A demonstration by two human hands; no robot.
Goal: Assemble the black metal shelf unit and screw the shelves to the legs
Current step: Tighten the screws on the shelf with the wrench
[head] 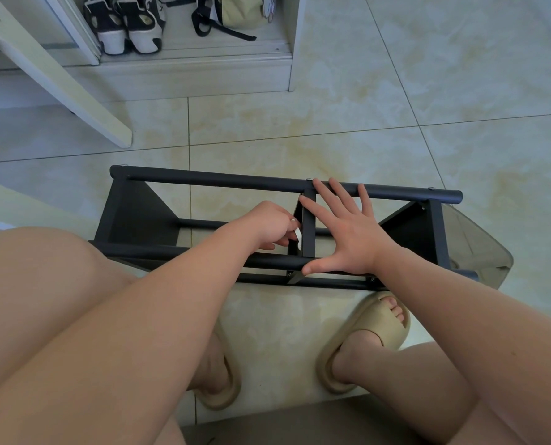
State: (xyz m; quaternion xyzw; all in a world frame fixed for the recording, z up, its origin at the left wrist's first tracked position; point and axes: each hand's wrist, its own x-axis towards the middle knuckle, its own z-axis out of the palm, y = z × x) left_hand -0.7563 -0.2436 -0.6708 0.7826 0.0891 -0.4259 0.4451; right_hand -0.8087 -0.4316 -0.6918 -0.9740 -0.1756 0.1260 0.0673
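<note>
- Nearest us: bare knees and feet in thick beige foam slippers [383, 319]. We are seated over the work.
- Right hand [348, 232] is spread flat. Its fingers reach to the far tube and the thumb is on the near tube, pressing down across the black sheet-metal middle shelf [308, 226].
- Left hand [267, 224] is curled, pinching a small white piece [297, 234] right against that shelf's left face. We can't tell whether it's a tool or a fastener.
- The black metal shelf unit [222, 181] lies on its side on the floor just ahead of our feet. Screw heads show along the far tube at all three shelves.
- Our read is that we're fastening the middle shelf to a leg. To do it well, we keep the right palm loading the joint so the holes stay lined up, start the thread square, and only snug it once it runs free.
- The glossy cream marble-look floor tiles [396, 107] are hard and slick, so the frame could skate.
- Beyond: a pale painted chair leg [59, 81], then an open white cupboard with black-and-white sneakers [129, 24].
</note>
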